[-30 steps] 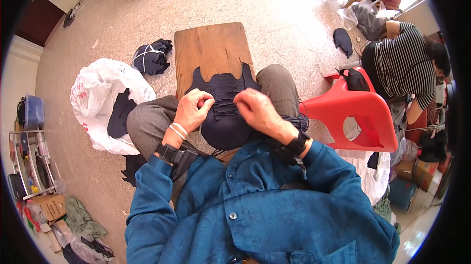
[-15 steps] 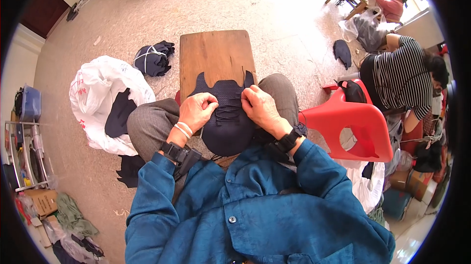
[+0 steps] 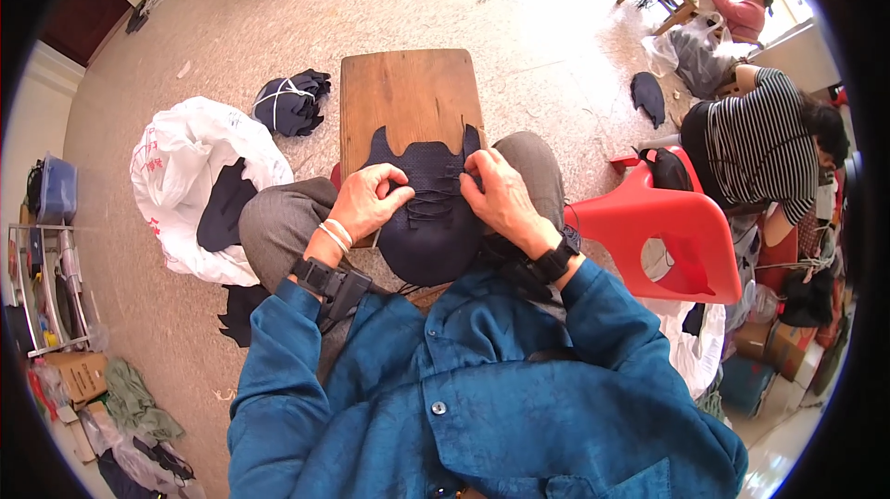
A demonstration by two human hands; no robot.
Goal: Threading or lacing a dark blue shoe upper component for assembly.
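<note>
A dark navy shoe upper (image 3: 428,253) lies flat over the near end of a wooden board (image 3: 408,96) between my knees. Its rounded toe points toward me and its two narrow tabs point away. Dark laces (image 3: 429,206) zigzag across its middle. My left hand (image 3: 374,198) is closed at the left edge of the lacing, thumb and forefinger pinched together on the upper. On the opposite edge, my right hand (image 3: 501,195) pinches the upper near the far end of the laces. Whether a lace end is between the fingertips is too small to tell.
A tied bundle of dark pieces (image 3: 292,102) and a white bag (image 3: 185,179) with dark fabric stand on the left. On the right are a red plastic stool (image 3: 663,235) and a person in a striped top (image 3: 760,138). Another person sits farther back.
Both hands stay at the lacing edges. The right thumb and fingers have spread slightly, and the left fingers have shifted a little. The laces lie a bit differently across the upper.
</note>
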